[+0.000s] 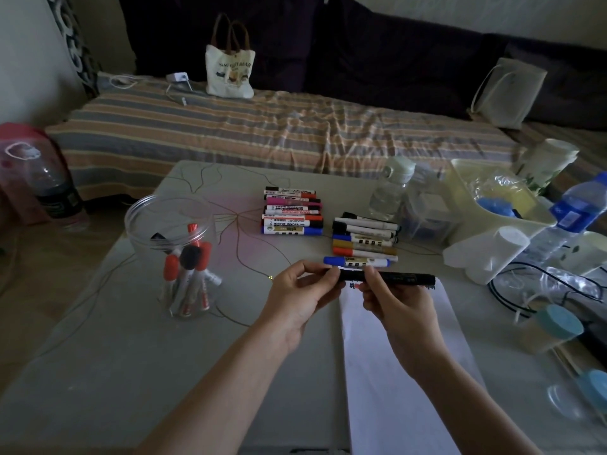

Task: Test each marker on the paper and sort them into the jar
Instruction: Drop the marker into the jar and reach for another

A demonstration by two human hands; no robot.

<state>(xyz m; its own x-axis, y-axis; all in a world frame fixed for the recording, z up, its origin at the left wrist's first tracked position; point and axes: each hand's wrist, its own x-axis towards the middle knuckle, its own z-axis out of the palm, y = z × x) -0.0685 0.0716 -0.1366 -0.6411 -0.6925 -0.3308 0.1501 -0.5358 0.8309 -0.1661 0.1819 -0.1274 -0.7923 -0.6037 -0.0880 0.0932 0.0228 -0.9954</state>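
Observation:
A black marker (405,278) lies level above the top edge of the white paper (394,356), held by both hands. My left hand (300,298) pinches its left end, where the cap is. My right hand (394,303) grips the barrel near the middle. To the left stands a clear jar (170,224) holding several markers with red and black caps. Beyond the hands lie two groups of markers: one stack (292,213) at the centre and a row (364,243) to its right, its nearest one blue-capped (356,261).
On the right crowd a clear water bottle (392,188), a cream tray (502,205), a blue-labelled bottle (571,218), small blue-lidded jars (555,326) and black cables (525,290). A striped bed (262,126) with a tote bag (230,68) lies behind the table.

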